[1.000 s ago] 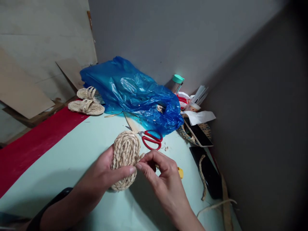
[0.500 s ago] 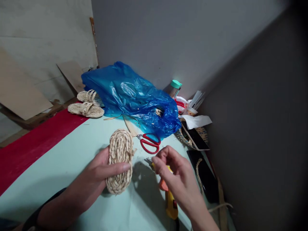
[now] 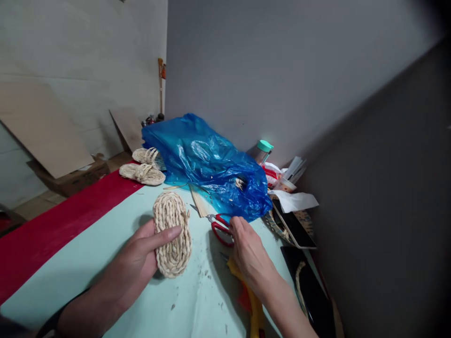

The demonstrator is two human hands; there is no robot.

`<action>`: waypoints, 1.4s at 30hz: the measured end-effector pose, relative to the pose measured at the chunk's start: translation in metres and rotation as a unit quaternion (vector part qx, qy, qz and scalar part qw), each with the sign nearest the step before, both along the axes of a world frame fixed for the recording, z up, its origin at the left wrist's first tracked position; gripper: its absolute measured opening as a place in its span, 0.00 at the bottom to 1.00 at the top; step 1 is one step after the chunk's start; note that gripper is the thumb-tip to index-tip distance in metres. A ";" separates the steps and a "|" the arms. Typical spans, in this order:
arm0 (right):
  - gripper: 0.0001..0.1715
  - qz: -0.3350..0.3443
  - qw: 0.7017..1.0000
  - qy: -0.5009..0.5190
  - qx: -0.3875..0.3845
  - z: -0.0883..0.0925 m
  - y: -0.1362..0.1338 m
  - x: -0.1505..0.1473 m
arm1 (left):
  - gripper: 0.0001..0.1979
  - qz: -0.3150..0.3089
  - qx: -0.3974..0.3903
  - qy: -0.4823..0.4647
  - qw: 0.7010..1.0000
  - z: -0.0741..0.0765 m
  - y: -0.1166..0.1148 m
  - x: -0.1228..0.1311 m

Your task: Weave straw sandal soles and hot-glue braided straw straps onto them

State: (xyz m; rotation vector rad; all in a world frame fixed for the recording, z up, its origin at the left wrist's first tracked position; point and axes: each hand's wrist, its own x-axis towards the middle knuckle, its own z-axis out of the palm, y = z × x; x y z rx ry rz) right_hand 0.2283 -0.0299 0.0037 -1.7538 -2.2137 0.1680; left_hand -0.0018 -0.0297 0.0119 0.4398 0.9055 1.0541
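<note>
My left hand [image 3: 137, 256] grips a woven straw sole [image 3: 172, 256], its thumb lying across the coiled braid. The sole is held up on end above the table, and a short loose tuft sticks out at its right edge. Over the red-handled scissors [image 3: 219, 230], my right hand [image 3: 248, 246] has its fingers closed at the handle end, hiding part of the loops. The scissors lie on the table with blades pointing left. Below my right wrist is a yellow glue gun [image 3: 256, 314] with an orange trigger, partly covered by the hand.
A blue plastic bag [image 3: 207, 155] spreads across the back. Two straw slippers [image 3: 146, 174] sit at the back left by the red strip [image 3: 66, 211]. A green-lidded bottle [image 3: 263, 149], tissue [image 3: 296, 199], a phone [image 3: 294, 225] and a black tray-like object [image 3: 313, 291] line the right side.
My right hand has moved from above the glue gun to the scissors' handles and closed there. The left hand still holds the sole. The view has shifted, tilting up slightly.
</note>
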 end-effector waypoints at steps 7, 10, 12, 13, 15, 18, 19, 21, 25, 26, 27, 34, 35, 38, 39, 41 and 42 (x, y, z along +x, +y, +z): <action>0.14 0.011 0.992 -0.126 0.001 -0.010 0.021 0.003 | 0.32 0.001 0.003 0.038 0.999 0.012 -0.001 -0.015; 0.09 0.011 0.986 -0.164 -0.011 -0.017 0.027 -0.001 | 0.32 0.015 -0.001 0.062 0.998 0.015 -0.002 -0.016; 0.04 0.007 0.983 -0.183 -0.019 -0.020 0.028 -0.002 | 0.31 0.019 -0.005 0.062 0.998 0.015 -0.001 -0.016; 0.03 0.003 0.982 -0.190 -0.020 -0.020 0.027 -0.001 | 0.30 0.017 -0.003 0.057 0.998 0.015 0.000 -0.015; 0.05 -0.005 0.980 -0.197 -0.018 -0.020 0.026 0.001 | 0.28 0.012 -0.001 0.037 0.999 0.015 0.003 -0.014; 0.11 -0.011 0.979 -0.201 -0.019 -0.020 0.025 0.005 | 0.23 -0.010 -0.004 -0.006 1.000 0.016 0.008 -0.011; 0.11 -0.008 0.979 -0.201 -0.021 -0.021 0.025 0.006 | 0.21 -0.023 -0.004 -0.017 1.000 0.016 0.009 -0.010; 0.10 0.004 0.980 -0.198 -0.025 -0.022 0.027 0.006 | 0.15 -0.052 0.002 -0.034 0.998 0.018 0.012 -0.007; 0.08 0.018 0.986 -0.163 -0.013 -0.018 0.026 0.006 | 0.12 -0.076 0.023 -0.049 0.996 0.022 0.013 -0.002; 0.09 0.015 0.989 -0.147 -0.008 -0.015 0.023 0.007 | 0.12 -0.076 0.027 -0.057 0.995 0.022 0.014 -0.001; 0.10 0.011 0.992 -0.130 -0.002 -0.012 0.019 0.008 | 0.12 -0.072 0.031 -0.066 0.995 0.022 0.014 0.000; 0.15 0.008 1.000 -0.002 -0.006 -0.011 -0.009 0.018 | 0.08 -0.027 0.019 -0.082 0.996 0.017 0.020 0.004; 0.15 0.011 1.000 0.006 -0.015 -0.012 -0.009 0.018 | 0.08 -0.020 0.011 -0.077 0.997 0.017 0.021 0.005; 0.15 0.026 0.999 0.026 -0.038 -0.009 -0.007 0.019 | 0.09 0.009 -0.007 -0.053 0.999 0.015 0.024 0.004; 0.18 0.032 0.998 0.032 -0.039 -0.006 -0.006 0.021 | 0.10 0.017 -0.007 -0.046 0.999 0.013 0.025 0.003; 0.25 0.042 0.998 0.046 -0.034 0.000 -0.006 0.026 | 0.10 0.022 -0.001 -0.039 0.999 0.011 0.027 0.001; 0.27 0.045 0.997 0.059 -0.021 0.003 -0.006 0.029 | 0.10 0.021 0.001 -0.038 0.999 0.010 0.027 0.000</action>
